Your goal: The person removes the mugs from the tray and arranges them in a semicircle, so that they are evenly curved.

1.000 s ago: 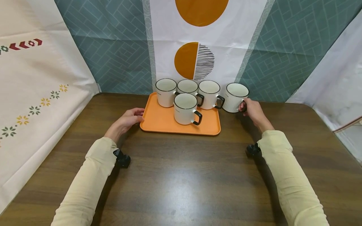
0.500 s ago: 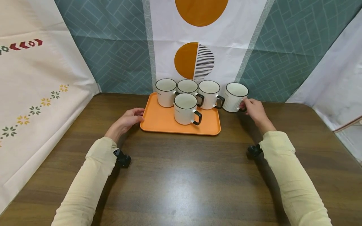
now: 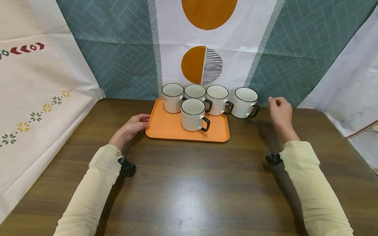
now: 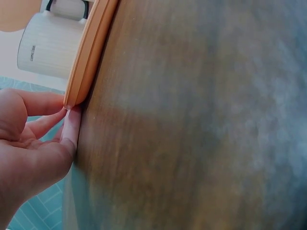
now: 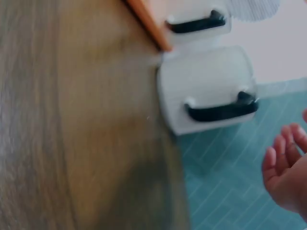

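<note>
Fingers of the left hand (image 3: 133, 126), nearly straight, rest against the left edge of the orange plastic tray (image 3: 160, 127); how firmly they press, I cannot tell. Those of the right hand (image 3: 281, 113) are loosely curled and hold nothing, in the air to the right of a black-rimmed white mug (image 3: 243, 107) and apart from its handle.

That mug stands upright on the wooden table (image 3: 177, 186), just beyond the tray's right end. Four matching mugs are on the tray: the back-left mug (image 3: 171, 104), back-middle mug (image 3: 195, 91) and back-right mug (image 3: 216, 107) in a tight row, and the front mug (image 3: 190, 122) ahead of them.

Crowding looks like the main risk. The back-right mug's handle juts past the rim towards the mug on the table, so sliding the tray right could knock the two together; whether they already touch is unclear. Lifting only the left edge would probably tilt the load and send mugs sliding. A careless right-hand reach could push the lone mug into the teal cloth (image 3: 118, 65) behind.
</note>
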Action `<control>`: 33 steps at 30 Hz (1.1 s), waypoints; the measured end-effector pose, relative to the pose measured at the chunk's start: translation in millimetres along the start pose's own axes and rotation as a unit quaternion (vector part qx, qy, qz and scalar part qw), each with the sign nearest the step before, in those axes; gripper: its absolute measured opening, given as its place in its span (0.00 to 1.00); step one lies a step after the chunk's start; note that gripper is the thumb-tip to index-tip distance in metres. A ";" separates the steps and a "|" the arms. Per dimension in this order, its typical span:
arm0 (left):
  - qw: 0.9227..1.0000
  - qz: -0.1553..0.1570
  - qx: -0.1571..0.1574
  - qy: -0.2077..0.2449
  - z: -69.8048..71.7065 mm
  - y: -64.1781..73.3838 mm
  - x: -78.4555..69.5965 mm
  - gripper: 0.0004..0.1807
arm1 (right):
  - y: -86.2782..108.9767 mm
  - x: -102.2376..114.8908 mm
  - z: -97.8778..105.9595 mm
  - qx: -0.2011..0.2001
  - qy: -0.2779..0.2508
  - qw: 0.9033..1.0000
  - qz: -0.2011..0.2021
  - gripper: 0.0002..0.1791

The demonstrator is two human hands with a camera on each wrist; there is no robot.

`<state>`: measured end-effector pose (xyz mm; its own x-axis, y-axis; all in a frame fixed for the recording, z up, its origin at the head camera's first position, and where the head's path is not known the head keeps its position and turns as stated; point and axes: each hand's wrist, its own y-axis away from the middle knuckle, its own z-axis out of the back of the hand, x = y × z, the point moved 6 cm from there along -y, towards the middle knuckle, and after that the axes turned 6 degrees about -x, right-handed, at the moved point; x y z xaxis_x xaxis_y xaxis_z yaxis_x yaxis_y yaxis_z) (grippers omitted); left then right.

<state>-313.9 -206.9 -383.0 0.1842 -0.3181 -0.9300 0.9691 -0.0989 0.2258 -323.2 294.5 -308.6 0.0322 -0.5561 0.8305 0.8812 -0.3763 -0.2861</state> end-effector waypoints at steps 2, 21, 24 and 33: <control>1.000 0.001 -0.001 0.002 0.8 0.2 0.6 0.32 | 3.0 10.0 2.9 -0.029 -0.029 0.999 0.016 0.22; 1.000 0.000 -0.004 -0.005 0.6 0.0 1.3 0.31 | 69.3 63.5 -106.4 0.209 -0.259 0.943 -0.029 0.15; 1.000 -0.001 -0.004 -0.006 1.0 -1.4 1.2 0.31 | 77.8 62.7 -123.3 0.229 -0.266 0.935 -0.051 0.16; 1.000 -0.006 0.001 -0.013 0.9 -1.1 1.4 0.30 | 95.0 63.0 -155.0 0.272 -0.268 0.919 -0.096 0.20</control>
<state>-314.9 -208.0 -384.2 0.1678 -0.3417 -0.9247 0.9710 -0.1045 0.2148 -310.5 108.8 -357.6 -0.0496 -0.0182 0.9986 0.9957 0.0770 0.0509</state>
